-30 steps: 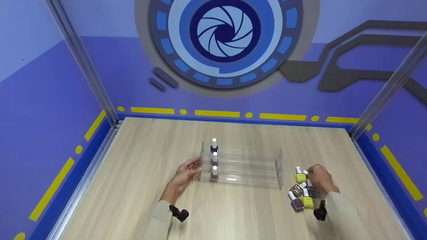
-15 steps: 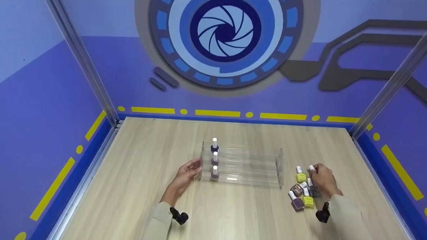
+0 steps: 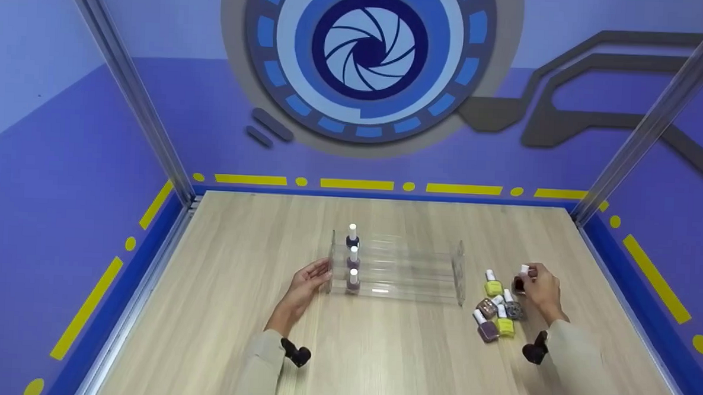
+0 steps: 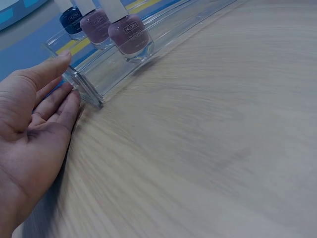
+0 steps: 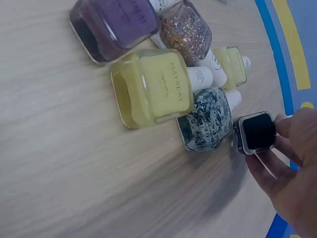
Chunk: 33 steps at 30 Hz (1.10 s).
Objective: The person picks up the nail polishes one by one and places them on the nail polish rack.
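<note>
My right hand [image 3: 543,289] pinches a dark nail polish bottle [image 5: 257,131] with a white cap [image 3: 524,269], held upright just right of the other bottles. My left hand [image 3: 303,287] touches the left end panel of a clear acrylic rack [image 3: 407,277], its fingers nearly straight and its thumb at the panel's edge. At the rack's left end, three bottles stand upright, one per tier: a dark blue bottle [image 4: 72,21] at the back, a mauve bottle [image 4: 95,26] in the middle and another mauve bottle [image 4: 131,35] in front.
Several bottles lie by the rack's right side: a yellow bottle [image 3: 493,288], a glitter bottle [image 3: 486,308], a black-and-white flecked bottle [image 5: 205,121], a second yellow bottle [image 5: 153,89] and a purple bottle [image 3: 488,331]. Panelled walls [image 3: 153,123] enclose the wooden table [image 3: 403,366].
My right hand has drawn the dark bottle to the right, away from the pile, and turned it from leaning to upright. The left hand stays at the rack.
</note>
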{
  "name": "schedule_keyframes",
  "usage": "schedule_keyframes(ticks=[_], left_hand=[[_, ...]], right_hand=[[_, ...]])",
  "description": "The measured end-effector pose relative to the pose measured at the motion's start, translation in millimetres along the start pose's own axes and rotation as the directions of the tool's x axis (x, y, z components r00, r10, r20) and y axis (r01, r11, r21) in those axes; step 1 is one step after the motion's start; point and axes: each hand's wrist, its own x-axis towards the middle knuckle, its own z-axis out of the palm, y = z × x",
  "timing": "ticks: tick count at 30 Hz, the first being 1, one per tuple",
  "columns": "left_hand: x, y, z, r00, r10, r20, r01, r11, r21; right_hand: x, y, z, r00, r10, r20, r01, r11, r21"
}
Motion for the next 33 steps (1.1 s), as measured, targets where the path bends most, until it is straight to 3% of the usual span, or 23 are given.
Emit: schedule_keyframes(ticks=[10, 18, 33], left_hand=[[3.7, -2.3, 0.4, 1.0, -0.001, -0.01, 0.001, 1.0, 0.015], [5.8, -1.3, 2.2, 1.0, 0.005, -0.008, -0.005, 1.0, -0.005], [1.9, -0.6, 0.4, 1.0, -0.012, -0.028, 0.013, 1.0, 0.027]], right_hand=[[2.2, -7.4, -0.8, 0.987, 0.019, -0.161, -0.01, 0.998, 0.059], [6.2, -17.8, -4.9, 0.985, 0.064, -0.162, -0.05, 0.995, 0.087], [14.1, -63.0, 0.9, 0.97, -0.039, -0.239, 0.072, 0.988, 0.133]])
